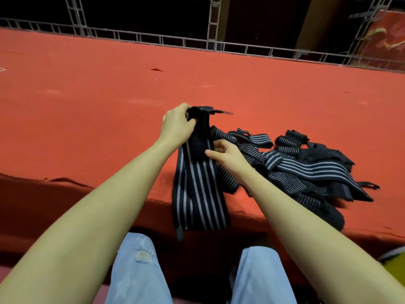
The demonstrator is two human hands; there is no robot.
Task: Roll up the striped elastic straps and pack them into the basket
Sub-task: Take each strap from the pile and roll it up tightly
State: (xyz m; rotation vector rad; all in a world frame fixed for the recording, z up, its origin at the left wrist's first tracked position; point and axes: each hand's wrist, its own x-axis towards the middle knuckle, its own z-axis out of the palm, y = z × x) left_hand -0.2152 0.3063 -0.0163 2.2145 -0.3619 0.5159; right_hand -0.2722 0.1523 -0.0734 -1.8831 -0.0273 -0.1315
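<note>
Rolling begins: left hand [177, 123] grips the strap [200, 189] at its top end, right hand [225, 153] pinches its edge — next, wind downward. Pile [306, 170] waits on the worktop [109, 95]; no basket visible.

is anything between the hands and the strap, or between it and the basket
Nothing stands between them: the left hand grips the strap at its top end and the right hand pinches its edge. No basket is in view, so that path cannot be judged. The pile lies to the right.

Strap pile [306, 167] right — red tabletop [87, 95] left
</note>
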